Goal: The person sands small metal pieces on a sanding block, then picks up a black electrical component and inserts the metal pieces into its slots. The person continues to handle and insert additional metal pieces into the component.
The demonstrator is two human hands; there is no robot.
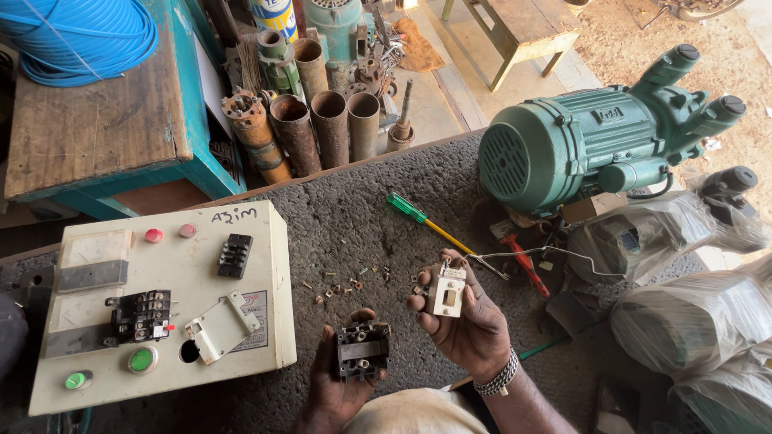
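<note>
My left hand holds a small black electrical part with metal terminals, low over the dark mat. My right hand grips a cream-coloured switch piece, held upright a little higher and to the right. Between and beyond the hands, several small screws and brass bits lie scattered on the mat. A cream control panel box lies flat to the left, with a black relay, a black terminal block, a loose cream cover, red and green buttons on it.
A green-handled screwdriver and a red-handled tool lie beyond my right hand. A large green motor sits at right, with plastic-wrapped units below it. Rusty pipes stand behind; a blue-edged wooden bench with blue hose at left.
</note>
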